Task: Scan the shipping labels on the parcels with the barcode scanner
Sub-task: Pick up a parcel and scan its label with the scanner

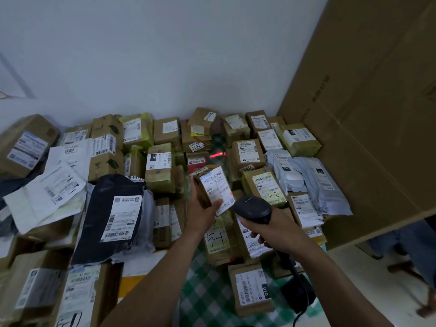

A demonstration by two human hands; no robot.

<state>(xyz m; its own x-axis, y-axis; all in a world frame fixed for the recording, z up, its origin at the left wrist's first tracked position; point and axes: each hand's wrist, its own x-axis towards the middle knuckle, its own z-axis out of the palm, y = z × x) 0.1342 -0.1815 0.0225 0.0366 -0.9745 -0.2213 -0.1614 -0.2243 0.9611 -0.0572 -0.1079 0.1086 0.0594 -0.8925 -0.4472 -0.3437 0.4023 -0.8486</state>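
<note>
Small brown cardboard parcel [213,188] is gripped, label up, in the left hand [201,212] above the heap [160,171].
Black handheld barcode scanner [253,210] is clasped by the right hand [273,233]; parcel is judged light, stiff, best held by its sides.

A green-and-white checked cloth [207,291] covers the surface under the hands [203,210], a white wall [165,55] rises well beyond them, a huge cardboard box [377,114] stands to their right, and past it, on pale floor [349,277], a person's legs in blue shorts [410,244].
</note>
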